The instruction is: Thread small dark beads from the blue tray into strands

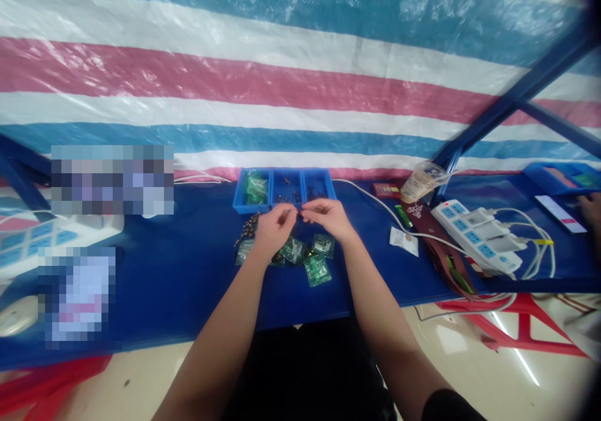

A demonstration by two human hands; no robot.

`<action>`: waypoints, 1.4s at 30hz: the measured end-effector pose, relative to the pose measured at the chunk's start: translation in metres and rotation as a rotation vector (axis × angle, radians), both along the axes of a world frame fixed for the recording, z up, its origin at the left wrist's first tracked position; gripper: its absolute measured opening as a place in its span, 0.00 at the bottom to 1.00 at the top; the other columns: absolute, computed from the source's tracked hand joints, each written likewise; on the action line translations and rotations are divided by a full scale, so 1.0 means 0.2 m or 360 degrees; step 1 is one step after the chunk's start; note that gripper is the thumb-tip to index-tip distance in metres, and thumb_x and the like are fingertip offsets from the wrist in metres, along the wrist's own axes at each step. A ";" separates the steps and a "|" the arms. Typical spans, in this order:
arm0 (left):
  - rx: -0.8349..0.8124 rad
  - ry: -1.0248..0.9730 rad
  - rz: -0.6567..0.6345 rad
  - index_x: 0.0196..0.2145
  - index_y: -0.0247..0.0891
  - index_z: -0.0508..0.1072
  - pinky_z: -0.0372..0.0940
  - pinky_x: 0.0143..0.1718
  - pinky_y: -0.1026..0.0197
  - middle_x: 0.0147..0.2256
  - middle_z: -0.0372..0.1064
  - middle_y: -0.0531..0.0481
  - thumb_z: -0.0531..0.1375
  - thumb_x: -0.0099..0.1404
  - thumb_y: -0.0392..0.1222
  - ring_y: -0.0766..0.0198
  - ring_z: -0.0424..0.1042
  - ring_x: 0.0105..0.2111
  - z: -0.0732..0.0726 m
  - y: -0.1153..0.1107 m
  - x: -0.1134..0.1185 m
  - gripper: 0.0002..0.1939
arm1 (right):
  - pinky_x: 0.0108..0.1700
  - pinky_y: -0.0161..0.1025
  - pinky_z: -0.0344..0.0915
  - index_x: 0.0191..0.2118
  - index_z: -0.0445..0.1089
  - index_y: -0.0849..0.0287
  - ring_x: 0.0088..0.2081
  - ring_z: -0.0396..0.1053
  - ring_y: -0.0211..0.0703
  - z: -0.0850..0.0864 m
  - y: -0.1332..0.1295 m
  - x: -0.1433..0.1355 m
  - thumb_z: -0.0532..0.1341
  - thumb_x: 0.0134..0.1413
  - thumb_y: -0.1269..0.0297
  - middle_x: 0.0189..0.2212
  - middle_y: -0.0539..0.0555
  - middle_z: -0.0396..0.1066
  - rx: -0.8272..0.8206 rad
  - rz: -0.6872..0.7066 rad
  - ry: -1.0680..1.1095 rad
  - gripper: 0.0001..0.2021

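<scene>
My left hand (276,228) and my right hand (329,216) meet fingertip to fingertip just in front of a blue three-part tray (253,209). Both are closed in a pinch; whatever small thing they hold is too tiny to name. Green packets (256,186) fill the tray's left compartment, while small dark brownish pieces (287,197) lie in the other two. Beside my left hand is a pile of small brass-coloured pieces (248,226). Beneath my wrists, several clear plastic bags with green contents (318,271) are spread on the table.
The blue table (188,283) carries a white power strip (479,236), a plastic cup (420,182), a brown strap bag (432,239) and a white packet (404,241) on the right. A white cable (370,202) crosses there. Another person's hand (590,211) is near a phone (560,213) at far right.
</scene>
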State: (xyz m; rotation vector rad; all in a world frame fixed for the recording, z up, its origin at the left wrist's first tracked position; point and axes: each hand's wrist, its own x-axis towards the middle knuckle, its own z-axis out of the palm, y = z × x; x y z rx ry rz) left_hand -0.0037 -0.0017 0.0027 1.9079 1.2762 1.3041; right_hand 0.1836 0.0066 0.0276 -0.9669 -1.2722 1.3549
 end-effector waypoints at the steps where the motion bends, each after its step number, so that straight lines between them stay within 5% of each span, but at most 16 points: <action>1: -0.0011 -0.0011 -0.0015 0.40 0.40 0.77 0.63 0.29 0.65 0.26 0.72 0.54 0.59 0.70 0.48 0.68 0.68 0.24 0.00 0.00 0.00 0.11 | 0.30 0.37 0.69 0.35 0.79 0.59 0.28 0.75 0.41 0.00 0.00 0.00 0.76 0.38 0.55 0.25 0.52 0.78 -0.0002 0.0007 0.0005 0.18; 28: -0.0116 -0.0054 -0.0037 0.49 0.41 0.76 0.66 0.31 0.65 0.24 0.74 0.55 0.60 0.69 0.48 0.67 0.72 0.24 0.01 -0.01 0.01 0.15 | 0.29 0.36 0.67 0.35 0.78 0.59 0.28 0.76 0.41 -0.01 0.01 0.00 0.76 0.39 0.56 0.26 0.52 0.79 -0.0025 -0.0036 0.0066 0.17; 42: 0.0000 -0.0038 -0.0005 0.44 0.40 0.78 0.64 0.29 0.66 0.26 0.73 0.55 0.61 0.68 0.46 0.69 0.70 0.24 -0.01 0.00 0.01 0.11 | 0.27 0.34 0.66 0.35 0.78 0.60 0.27 0.76 0.40 0.00 0.01 0.01 0.76 0.40 0.57 0.26 0.51 0.79 -0.0018 0.0015 0.0071 0.16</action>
